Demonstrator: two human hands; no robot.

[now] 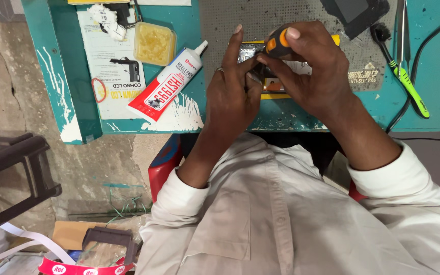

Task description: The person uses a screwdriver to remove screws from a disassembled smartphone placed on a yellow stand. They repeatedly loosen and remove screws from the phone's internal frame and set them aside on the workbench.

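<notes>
On the table (pixel 77 102), the glue tube (pixel 166 84) lies left of the mat (pixel 260 20), toothbrush (pixel 406 76) right.

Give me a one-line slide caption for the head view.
Right hand holds an orange-and-black screwdriver over an opened phone steadied by the left hand.

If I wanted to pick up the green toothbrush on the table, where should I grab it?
Probably by the long green handle, coming straight down from above. The toothbrush lies flat on the table, with nothing on its handle. Its black bristle end sits close to the metal tweezers, so the lower half is easier to pinch.
</notes>
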